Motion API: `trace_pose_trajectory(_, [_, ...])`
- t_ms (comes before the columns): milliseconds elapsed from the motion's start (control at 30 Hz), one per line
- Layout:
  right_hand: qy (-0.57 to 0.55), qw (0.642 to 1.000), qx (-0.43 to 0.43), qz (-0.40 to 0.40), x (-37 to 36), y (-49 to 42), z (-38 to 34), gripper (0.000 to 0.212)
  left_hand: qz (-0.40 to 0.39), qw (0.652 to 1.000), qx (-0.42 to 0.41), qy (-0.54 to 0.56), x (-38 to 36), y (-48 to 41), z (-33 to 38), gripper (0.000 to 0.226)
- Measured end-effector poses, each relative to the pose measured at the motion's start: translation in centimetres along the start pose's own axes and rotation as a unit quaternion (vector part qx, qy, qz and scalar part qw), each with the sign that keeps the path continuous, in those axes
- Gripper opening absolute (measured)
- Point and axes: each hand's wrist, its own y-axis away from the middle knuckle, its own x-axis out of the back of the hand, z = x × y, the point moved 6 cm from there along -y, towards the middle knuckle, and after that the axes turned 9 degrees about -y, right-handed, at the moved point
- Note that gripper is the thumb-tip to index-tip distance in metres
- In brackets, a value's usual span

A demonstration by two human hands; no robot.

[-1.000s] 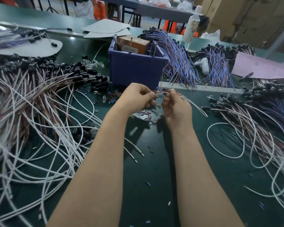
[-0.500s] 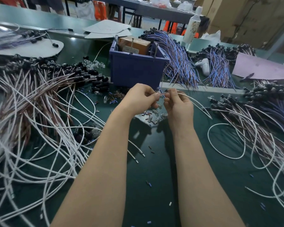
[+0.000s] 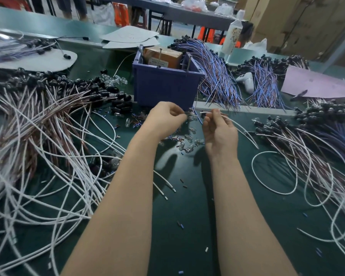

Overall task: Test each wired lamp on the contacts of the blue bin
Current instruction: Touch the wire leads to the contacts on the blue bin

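The blue bin stands just beyond my hands, with upright metal pins on its rim and a brown box inside. My left hand has curled fingers that pinch what looks like a small clear bulb in front of the bin. A little to the right, my right hand pinches the end of a white wire pair, which trails off to the right. Both hands are below the bin's front wall, not at the pins.
Loose clear bulbs lie between my wrists. A big tangle of white and brown wired lamps covers the left. More wired lamps spread on the right, with blue-purple wire bundles behind. A white bottle and pink paper sit at the back right.
My hands were together on the wire end and have drawn apart. The left hand moved left with the small piece; the right keeps the white wire.
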Motion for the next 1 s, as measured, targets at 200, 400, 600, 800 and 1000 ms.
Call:
trace_pose_trajectory(200, [-0.077,0.994,-0.075,-0.016,-0.9,0.4,1.5,0.016,-0.116,0.992,-0.051,0.018,-3.2,0.9,2.2,0.037])
trace_pose_trajectory(400, [-0.069,0.992,-0.106,-0.006,-1.9,1.2,3.1,0.009,0.022,0.992,-0.039,0.121,-2.7,0.1,2.5,0.026])
trace_pose_trajectory(600, [0.047,0.986,-0.156,-0.035,-3.7,3.6,4.3,0.022,0.146,0.964,0.037,0.217,-1.1,-0.1,0.6,0.02])
trace_pose_trajectory(800, [0.476,0.821,-0.102,-0.299,-7.0,6.8,-0.4,0.026,0.222,0.937,0.036,0.266,2.5,-0.2,-0.7,0.025])
trace_pose_trajectory(1000, [0.418,0.843,0.092,-0.326,-11.9,8.0,-5.2,0.011,0.247,0.933,0.034,0.258,3.4,-0.6,-1.3,0.024])
